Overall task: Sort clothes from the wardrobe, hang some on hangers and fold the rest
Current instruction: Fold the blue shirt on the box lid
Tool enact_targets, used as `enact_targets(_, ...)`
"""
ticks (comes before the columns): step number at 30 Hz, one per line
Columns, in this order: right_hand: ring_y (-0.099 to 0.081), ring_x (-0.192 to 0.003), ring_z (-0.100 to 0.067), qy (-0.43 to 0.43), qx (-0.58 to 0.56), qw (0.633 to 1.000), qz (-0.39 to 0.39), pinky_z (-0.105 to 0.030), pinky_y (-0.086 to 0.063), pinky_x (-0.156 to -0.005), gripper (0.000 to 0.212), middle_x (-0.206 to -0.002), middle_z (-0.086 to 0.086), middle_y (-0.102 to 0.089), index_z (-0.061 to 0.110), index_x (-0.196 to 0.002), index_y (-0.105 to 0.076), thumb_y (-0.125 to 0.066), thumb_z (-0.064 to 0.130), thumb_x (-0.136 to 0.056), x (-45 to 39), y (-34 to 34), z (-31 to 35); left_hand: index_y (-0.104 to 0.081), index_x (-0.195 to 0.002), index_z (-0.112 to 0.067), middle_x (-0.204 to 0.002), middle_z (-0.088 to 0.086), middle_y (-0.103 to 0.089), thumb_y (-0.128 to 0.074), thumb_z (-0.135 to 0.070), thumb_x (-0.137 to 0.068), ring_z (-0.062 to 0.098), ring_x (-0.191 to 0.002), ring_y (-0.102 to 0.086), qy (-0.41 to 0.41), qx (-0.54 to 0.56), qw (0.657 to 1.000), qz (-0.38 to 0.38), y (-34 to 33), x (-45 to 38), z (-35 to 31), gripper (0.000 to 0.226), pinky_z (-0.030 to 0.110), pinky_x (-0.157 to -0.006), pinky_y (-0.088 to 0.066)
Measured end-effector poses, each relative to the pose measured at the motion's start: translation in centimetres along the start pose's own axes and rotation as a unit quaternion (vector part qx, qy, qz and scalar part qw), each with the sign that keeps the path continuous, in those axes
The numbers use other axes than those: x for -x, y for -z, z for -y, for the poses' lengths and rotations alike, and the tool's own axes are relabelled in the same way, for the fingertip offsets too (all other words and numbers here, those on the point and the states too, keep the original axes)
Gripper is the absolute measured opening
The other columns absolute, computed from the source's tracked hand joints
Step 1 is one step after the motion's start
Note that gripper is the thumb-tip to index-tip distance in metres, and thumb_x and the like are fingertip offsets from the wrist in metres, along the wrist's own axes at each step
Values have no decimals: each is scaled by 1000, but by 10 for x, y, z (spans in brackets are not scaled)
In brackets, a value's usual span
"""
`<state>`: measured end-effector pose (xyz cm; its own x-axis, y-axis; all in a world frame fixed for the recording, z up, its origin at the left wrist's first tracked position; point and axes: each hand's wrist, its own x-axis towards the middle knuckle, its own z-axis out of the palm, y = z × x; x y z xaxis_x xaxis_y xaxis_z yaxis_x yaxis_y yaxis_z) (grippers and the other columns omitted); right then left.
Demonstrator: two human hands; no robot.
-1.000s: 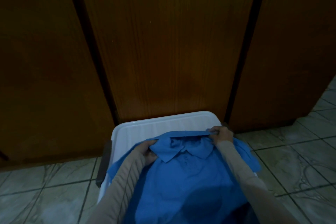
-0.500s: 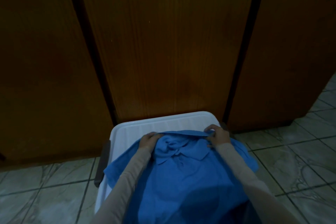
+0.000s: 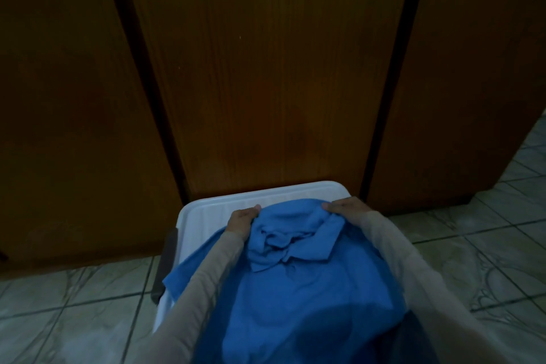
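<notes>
Blue shirt (image 3: 298, 289) lay on the white bin lid (image 3: 224, 210), your surface, on the tiled floor (image 3: 88, 289) against the wooden wardrobe doors (image 3: 260, 68). Your left hand (image 3: 240, 220) and right hand (image 3: 347, 210) each pinched the shirt beside its collar. Dim room.

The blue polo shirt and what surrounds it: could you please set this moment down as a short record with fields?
garment: blue collared polo shirt, front up, collar bunched
support: white ribbed plastic lid of a bin, shirt spread over it
left hand: grips the shirt's shoulder beside the collar
right hand: grips the other shoulder
backdrop: brown wooden wardrobe doors, closed
floor: pale veined tiles
</notes>
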<state>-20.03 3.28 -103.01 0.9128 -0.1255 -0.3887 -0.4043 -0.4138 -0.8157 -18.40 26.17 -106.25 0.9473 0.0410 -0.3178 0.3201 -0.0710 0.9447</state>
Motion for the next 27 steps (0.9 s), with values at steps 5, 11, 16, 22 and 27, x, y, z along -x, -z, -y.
enact_targets(5, -53, -116, -28, -43, -77, 996, 23, -35, -41, -104, 68, -130, -11, -55, 9, -122, -58, -69, 54, -72, 0, 5, -3, -63, -90, 4, -94, 17, -64, -56, -34, -92, 24, -73, -57, 70, 5, 998, -7, 11, -5, 2, 38, 28, -70, -47)
enact_targets(11, -54, -111, -30, -80, -305, 948, 35, -40, -45, -98, 27, -110, -15, -58, 6, -103, -52, -67, 21, -85, 0, -9, -6, -65, -94, 2, -91, 18, -68, -70, -33, -81, 30, -83, -64, 54, 68, 996, 1, 18, -3, 8, 38, 37, -83, -52)
enact_targets(16, -58, -88, -21, -56, -266, 961, 49, -29, -49, -72, 34, -98, -9, -61, 5, -116, -57, -63, 21, -88, 6, 0, -3, -59, -93, -11, -92, 9, -66, -77, -15, -74, 20, -80, -64, -41, -78, 989, 117, 18, 7, 7, 27, 23, -68, -56)
enact_targets(22, -54, -103, -21, -71, -246, 965, 62, -38, -40, -99, 44, -122, -8, -57, 5, -130, -51, -60, 22, -90, 10, 10, 2, -59, -82, -10, -79, 1, -57, -73, -10, -77, 22, -84, -56, -152, -257, 954, 14, 7, 3, 12, 15, 22, -62, -38)
enact_targets(27, -58, -91, -21, -88, -355, 930, 47, -42, -45, -93, 47, -110, -12, -62, 8, -126, -44, -65, 18, -86, 16, 5, 6, -62, -86, -16, -86, 1, -61, -70, -36, -80, 23, -85, -58, -145, -385, 895, -173, 5, 3, 7, 22, 28, -69, -41)
